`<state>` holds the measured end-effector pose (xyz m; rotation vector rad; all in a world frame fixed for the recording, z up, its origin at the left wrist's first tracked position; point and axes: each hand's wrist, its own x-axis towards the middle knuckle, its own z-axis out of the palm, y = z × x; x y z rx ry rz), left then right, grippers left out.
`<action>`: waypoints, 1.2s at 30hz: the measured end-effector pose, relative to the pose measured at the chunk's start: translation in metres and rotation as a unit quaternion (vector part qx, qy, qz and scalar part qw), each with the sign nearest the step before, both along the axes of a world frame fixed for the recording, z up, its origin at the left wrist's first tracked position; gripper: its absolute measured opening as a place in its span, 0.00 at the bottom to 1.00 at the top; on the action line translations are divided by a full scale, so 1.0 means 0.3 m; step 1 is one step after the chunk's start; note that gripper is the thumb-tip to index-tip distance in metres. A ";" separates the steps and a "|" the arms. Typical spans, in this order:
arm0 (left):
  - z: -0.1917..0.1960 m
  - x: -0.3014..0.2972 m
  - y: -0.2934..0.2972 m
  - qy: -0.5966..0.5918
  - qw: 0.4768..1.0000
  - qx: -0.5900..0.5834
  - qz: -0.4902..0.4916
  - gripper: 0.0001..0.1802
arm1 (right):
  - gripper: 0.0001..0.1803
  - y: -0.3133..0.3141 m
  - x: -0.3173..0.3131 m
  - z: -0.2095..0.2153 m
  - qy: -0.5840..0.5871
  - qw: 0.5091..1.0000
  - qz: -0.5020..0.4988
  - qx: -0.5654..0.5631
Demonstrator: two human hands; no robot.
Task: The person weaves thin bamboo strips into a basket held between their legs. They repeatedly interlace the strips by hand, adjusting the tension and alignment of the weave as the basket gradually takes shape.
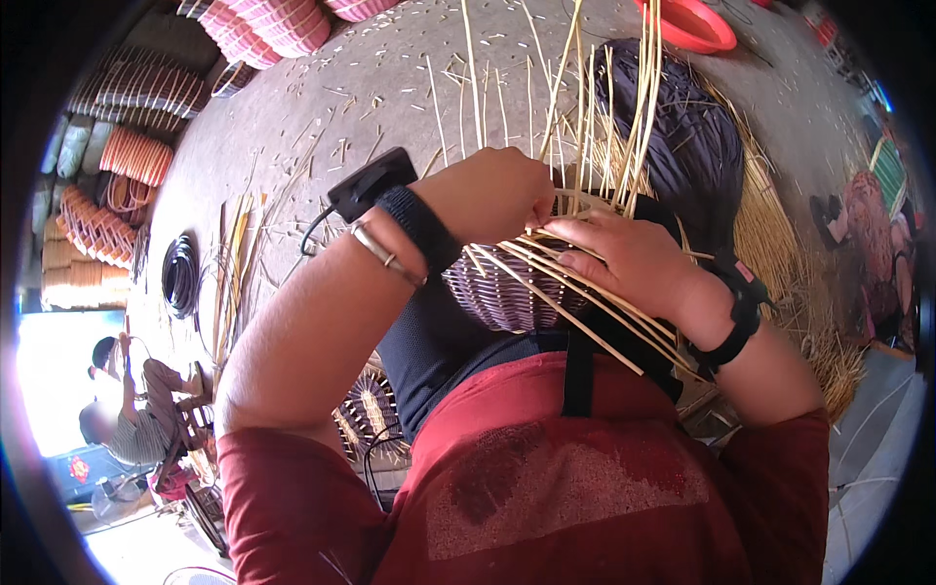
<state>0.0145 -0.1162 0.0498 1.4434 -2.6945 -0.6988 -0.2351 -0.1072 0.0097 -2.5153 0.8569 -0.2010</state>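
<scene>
The gray concrete floor (380, 63) is messy with little scraps (340, 149). On the left, a big opening (57, 366) glows very bright white, near some stacked orange baskets (136, 156).

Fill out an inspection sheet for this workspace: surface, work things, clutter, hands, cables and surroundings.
Surface: grey floor, strewn with short offcuts.
Work things: partly woven basket at the person's lap; pale canes slanting from its rim, others upright.
Clutter: dark coil, material unclear; straw-like bundle on the right.
Hands: left hand curled at the rim, grip hidden; right hand closed over the slanting canes.
Cables: thin black cable at the left wrist's black device.
Surroundings: stacked baskets, red basin, other people.
</scene>
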 end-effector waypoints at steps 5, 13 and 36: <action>0.004 0.036 -0.039 0.032 0.997 0.066 -0.011 0.09 | 0.20 -0.019 0.003 0.178 -0.051 0.986 0.040 -0.156; 0.011 0.033 -0.052 0.007 0.994 0.108 0.007 0.11 | 0.08 0.035 0.024 0.159 -0.287 0.936 0.197 -0.052; -0.025 0.018 -0.042 -0.016 0.992 0.076 0.095 0.16 | 0.26 -0.371 0.207 0.023 -0.134 0.988 -0.079 -0.004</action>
